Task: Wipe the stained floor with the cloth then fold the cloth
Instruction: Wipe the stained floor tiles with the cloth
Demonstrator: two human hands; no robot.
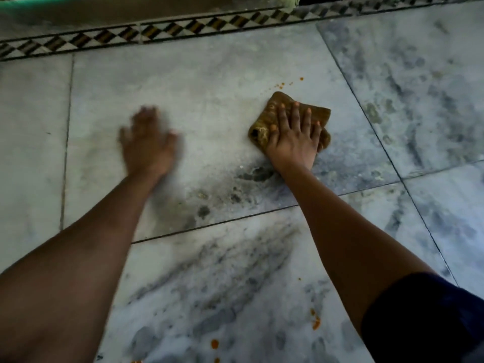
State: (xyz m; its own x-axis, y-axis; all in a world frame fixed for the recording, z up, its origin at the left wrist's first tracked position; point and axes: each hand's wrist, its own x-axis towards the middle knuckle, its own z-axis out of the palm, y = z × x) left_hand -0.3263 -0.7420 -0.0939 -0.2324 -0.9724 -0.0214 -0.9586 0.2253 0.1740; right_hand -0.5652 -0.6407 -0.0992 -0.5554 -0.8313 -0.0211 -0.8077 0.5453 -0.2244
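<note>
Right hand (293, 137) presses the cloth (264, 119) flat – fingers spread to bear on the floor (209, 87) near orange spots (281, 85); blurred left hand (148, 142), seemingly flat, braces.

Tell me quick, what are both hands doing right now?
Left hand: open, holding nothing, blurred over the floor.
Right hand: open, fingers straight, pressing flat on the cloth.

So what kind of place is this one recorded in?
Probably a home floor, seen close up: grey-veined marble tiles, a black-and-white patterned border strip along the far edge, and orange food-like spots.
</note>
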